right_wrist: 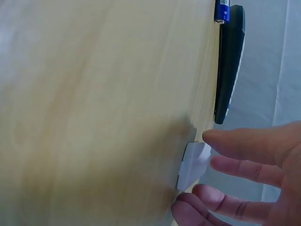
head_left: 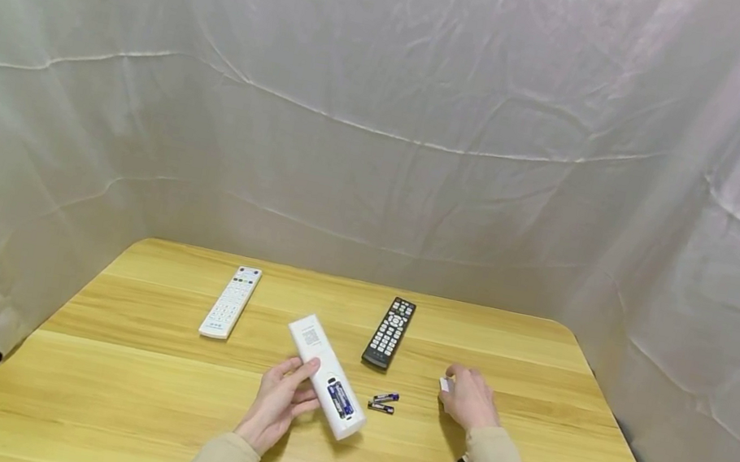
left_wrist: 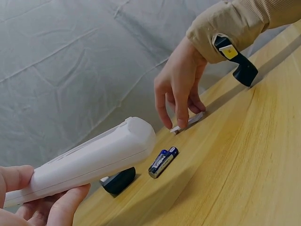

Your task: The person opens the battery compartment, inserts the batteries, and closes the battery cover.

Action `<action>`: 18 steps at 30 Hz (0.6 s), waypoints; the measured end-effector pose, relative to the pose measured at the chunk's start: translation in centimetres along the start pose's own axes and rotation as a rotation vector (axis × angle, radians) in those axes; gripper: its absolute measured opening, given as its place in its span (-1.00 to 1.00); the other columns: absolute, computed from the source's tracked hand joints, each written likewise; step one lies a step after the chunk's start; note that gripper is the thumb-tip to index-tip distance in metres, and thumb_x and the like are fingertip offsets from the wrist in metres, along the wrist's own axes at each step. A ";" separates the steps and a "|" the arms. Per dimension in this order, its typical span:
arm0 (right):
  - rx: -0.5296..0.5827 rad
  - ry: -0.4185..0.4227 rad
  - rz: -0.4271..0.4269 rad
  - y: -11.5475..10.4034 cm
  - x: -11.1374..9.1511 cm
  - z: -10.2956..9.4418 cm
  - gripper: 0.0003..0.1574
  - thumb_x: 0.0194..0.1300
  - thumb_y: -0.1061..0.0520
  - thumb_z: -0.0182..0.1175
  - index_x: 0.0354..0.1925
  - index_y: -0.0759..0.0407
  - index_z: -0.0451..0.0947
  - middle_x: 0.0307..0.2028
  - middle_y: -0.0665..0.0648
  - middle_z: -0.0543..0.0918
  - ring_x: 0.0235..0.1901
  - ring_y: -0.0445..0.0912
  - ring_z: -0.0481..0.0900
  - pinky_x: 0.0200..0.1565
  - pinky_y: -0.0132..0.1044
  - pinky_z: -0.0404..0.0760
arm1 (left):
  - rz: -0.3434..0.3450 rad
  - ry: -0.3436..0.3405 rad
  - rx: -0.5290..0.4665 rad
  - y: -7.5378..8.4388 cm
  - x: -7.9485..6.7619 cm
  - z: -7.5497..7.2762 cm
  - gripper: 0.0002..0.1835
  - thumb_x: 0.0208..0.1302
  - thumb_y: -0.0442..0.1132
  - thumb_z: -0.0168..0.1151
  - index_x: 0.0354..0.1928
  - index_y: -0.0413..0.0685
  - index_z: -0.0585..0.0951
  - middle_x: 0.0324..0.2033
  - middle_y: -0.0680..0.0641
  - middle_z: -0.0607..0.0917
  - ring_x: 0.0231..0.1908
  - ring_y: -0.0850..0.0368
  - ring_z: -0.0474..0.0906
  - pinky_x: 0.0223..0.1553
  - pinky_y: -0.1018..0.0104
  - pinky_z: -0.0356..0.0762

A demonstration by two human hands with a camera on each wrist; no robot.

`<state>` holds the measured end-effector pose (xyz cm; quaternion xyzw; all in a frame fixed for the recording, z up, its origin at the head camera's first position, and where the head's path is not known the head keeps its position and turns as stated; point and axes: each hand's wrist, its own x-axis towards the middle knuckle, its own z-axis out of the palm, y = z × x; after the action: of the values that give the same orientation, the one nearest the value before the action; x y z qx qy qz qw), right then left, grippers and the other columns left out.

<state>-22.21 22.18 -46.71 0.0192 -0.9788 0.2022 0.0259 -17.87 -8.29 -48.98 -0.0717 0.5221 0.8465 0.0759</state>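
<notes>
My left hand (head_left: 276, 404) holds a white remote control (head_left: 321, 354) tilted above the table, its back turned up. The battery compartment lies uncovered, with two blue batteries (head_left: 340, 398) inside. In the left wrist view the white remote's casing (left_wrist: 89, 157) appears from the side, between thumb and fingers. Further right, my right hand (head_left: 473, 398) reaches down to the tabletop, thumb and fingers about the ends of a small white battery cover (right_wrist: 194, 165). Two loose blue batteries (head_left: 383, 401) lie between the hands, close to the held remote.
A black remote (head_left: 389, 333) lies buttons-up behind the loose batteries. Another white remote (head_left: 231, 304) lies buttons-up at the back left. Grey cloth (head_left: 378, 183) hangs around the wooden table (head_left: 124, 402) at the back and sides.
</notes>
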 end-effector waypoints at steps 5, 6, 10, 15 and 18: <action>-0.005 -0.010 -0.008 0.0 0.0 0.0 -0.56 0.19 0.24 0.32 0.05 0.34 0.56 -0.19 0.39 0.64 -0.31 0.11 0.58 -0.34 -0.07 0.64 | 0.005 -0.011 -0.001 0.0 -0.1 0.1 -0.37 0.47 -0.13 0.18 0.34 -0.43 0.23 -0.22 -0.03 0.74 -0.28 0.15 0.75 -0.06 0.18 0.81; -0.008 -0.011 -0.008 0.0 0.1 0.0 -0.56 0.19 0.24 0.32 0.05 0.34 0.56 -0.18 0.40 0.65 -0.30 0.11 0.58 -0.34 -0.07 0.64 | 0.005 -0.012 0.000 0.0 -0.1 0.1 -0.37 0.47 -0.13 0.18 0.34 -0.42 0.23 -0.22 -0.02 0.74 -0.28 0.15 0.75 -0.05 0.18 0.81; -0.017 -0.012 0.002 -0.1 0.2 0.0 -0.56 0.18 0.25 0.33 0.04 0.33 0.57 -0.17 0.43 0.68 -0.30 0.13 0.61 -0.36 -0.08 0.65 | 0.007 -0.006 0.010 0.0 -0.1 0.1 -0.39 0.46 -0.13 0.19 0.33 -0.43 0.26 -0.24 0.00 0.76 -0.27 0.15 0.76 -0.07 0.17 0.81; -0.018 -0.001 -0.004 -0.1 0.2 0.1 -0.57 0.15 0.25 0.32 0.02 0.32 0.58 -0.22 0.41 0.70 -0.32 0.12 0.61 -0.36 -0.08 0.63 | 0.005 -0.005 0.009 0.0 -0.1 0.0 -0.42 0.46 -0.13 0.19 0.30 -0.41 0.30 -0.26 0.02 0.77 -0.27 0.15 0.76 -0.09 0.19 0.82; 0.000 0.019 -0.022 -0.3 -0.1 0.2 -0.57 0.14 0.25 0.32 0.02 0.32 0.58 -0.26 0.35 0.71 -0.36 0.07 0.59 -0.35 -0.10 0.61 | 0.005 -0.006 0.005 -0.1 -0.1 0.0 -0.42 0.46 -0.13 0.19 0.31 -0.40 0.30 -0.26 0.03 0.77 -0.28 0.16 0.76 -0.10 0.20 0.82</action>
<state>-22.09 21.81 -46.74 0.0282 -0.9783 0.2019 0.0374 -17.79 -8.28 -49.03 -0.0678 0.5242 0.8455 0.0756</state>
